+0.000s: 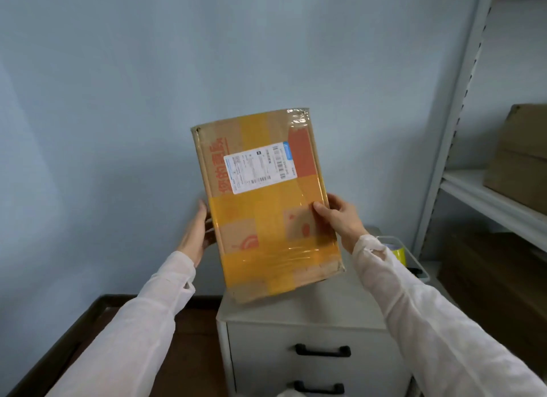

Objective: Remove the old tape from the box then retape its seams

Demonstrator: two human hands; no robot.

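The right hand point(340, 219) grips the right edge of the flat brown cardboard box point(266, 219): thumb pressed on the front face, fingers wrapped behind. The left hand point(196, 233) cups the opposite edge at about the same height, fingers reaching behind the panel. Both grips sit in the lower half of the box.

The box is held upright in the air, tilted slightly, its broad face toward the camera. That face carries a white shipping label point(260, 168) and wide bands of glossy yellow tape point(281, 260).

The lower edge hangs just above the white drawer cabinet point(296, 316). A plain blue wall point(118, 100) stands behind, with open space to the left and above. To the right is a grey metal shelf rack point(473, 186) holding another carton point(521, 159).
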